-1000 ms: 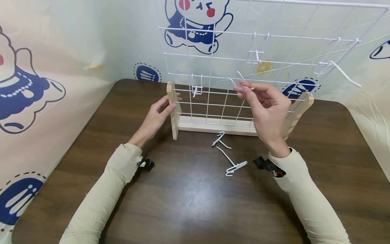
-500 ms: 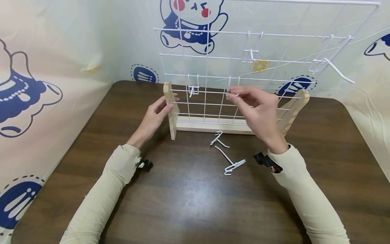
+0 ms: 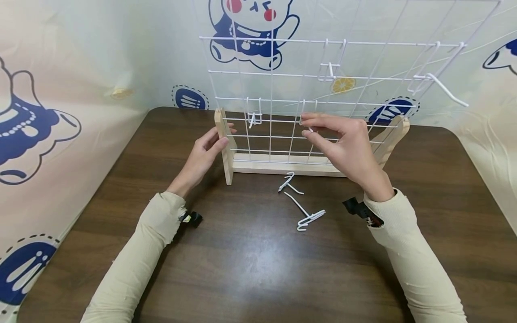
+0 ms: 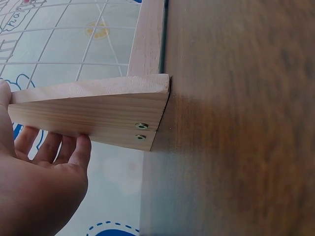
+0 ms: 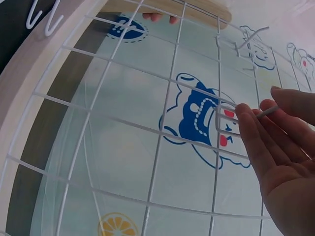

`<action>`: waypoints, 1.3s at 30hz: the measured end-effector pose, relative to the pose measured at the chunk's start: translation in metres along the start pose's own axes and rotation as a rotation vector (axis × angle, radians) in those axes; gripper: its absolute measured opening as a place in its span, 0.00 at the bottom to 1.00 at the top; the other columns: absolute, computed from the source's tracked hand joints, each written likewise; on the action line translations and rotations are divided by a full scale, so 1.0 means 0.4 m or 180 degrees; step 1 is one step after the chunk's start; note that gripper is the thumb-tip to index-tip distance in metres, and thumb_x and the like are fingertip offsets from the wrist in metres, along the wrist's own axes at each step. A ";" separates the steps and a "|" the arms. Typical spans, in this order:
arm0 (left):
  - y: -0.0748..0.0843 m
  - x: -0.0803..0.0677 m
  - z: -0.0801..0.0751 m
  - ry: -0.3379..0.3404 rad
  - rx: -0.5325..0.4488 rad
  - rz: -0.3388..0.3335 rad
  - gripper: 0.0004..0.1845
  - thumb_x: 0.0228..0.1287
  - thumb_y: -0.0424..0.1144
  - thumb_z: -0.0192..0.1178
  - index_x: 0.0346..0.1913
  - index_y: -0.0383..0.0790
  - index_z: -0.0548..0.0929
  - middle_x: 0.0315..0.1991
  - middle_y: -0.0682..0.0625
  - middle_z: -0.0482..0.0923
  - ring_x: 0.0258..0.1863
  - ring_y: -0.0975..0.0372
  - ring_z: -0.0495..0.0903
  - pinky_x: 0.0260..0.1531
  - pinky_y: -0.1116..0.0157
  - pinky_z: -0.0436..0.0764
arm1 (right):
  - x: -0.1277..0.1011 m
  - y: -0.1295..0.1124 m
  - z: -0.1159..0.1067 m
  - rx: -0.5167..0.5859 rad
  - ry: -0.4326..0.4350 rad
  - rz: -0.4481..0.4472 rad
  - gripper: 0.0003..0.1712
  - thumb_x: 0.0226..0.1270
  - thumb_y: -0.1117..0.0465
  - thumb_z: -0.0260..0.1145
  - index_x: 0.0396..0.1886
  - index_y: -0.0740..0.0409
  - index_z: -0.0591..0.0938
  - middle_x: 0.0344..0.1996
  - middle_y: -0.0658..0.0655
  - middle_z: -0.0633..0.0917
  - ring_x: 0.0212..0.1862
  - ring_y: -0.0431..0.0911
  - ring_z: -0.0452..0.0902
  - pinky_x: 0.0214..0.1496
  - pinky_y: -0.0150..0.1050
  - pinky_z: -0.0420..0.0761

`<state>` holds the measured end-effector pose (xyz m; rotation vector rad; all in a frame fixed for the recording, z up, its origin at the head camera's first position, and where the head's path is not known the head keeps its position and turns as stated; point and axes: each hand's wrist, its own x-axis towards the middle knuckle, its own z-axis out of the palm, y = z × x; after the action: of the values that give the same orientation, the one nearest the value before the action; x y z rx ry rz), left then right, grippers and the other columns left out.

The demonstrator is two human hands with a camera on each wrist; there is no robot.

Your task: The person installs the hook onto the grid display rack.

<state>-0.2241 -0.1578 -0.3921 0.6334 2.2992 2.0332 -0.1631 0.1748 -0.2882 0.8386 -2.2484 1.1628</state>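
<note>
Hook [image 3: 308,117] sits on the grid [image 3: 278,89], pinched by the right hand [image 3: 347,146] — left hand [image 3: 202,157] clasps the wooden foot [image 3: 224,148]; two more hooks [image 3: 300,202] lie on the table [image 3: 250,269].

No legible txt or nos.
</note>
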 end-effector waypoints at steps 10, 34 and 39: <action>0.000 0.000 -0.011 0.0019 0.0010 -0.0014 0.23 0.76 0.43 0.53 0.70 0.46 0.72 0.66 0.43 0.73 0.67 0.54 0.70 0.65 0.50 0.68 | 0.003 -0.022 0.008 -0.0034 -0.0002 -0.0059 0.12 0.60 0.70 0.73 0.44 0.59 0.89 0.49 0.50 0.88 0.47 0.44 0.86 0.47 0.29 0.81; 0.074 -0.019 0.024 -0.0038 0.0051 -0.0104 0.25 0.76 0.41 0.52 0.71 0.36 0.68 0.68 0.40 0.70 0.68 0.47 0.68 0.66 0.48 0.68 | -0.072 -0.065 0.011 -0.0082 -0.0849 -0.0316 0.08 0.62 0.70 0.70 0.40 0.58 0.89 0.33 0.50 0.89 0.33 0.35 0.81 0.38 0.32 0.80; 0.073 -0.020 0.019 -0.0014 0.0064 -0.0113 0.24 0.76 0.39 0.52 0.71 0.37 0.69 0.68 0.39 0.70 0.67 0.50 0.70 0.65 0.50 0.68 | -0.110 -0.040 0.025 -0.0198 -0.1565 0.0160 0.06 0.65 0.66 0.69 0.41 0.55 0.88 0.33 0.47 0.89 0.35 0.33 0.82 0.39 0.36 0.82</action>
<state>-0.2063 -0.1507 -0.3677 0.5930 2.3142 1.9939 -0.1224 0.1724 -0.3131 1.1481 -2.6928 0.9788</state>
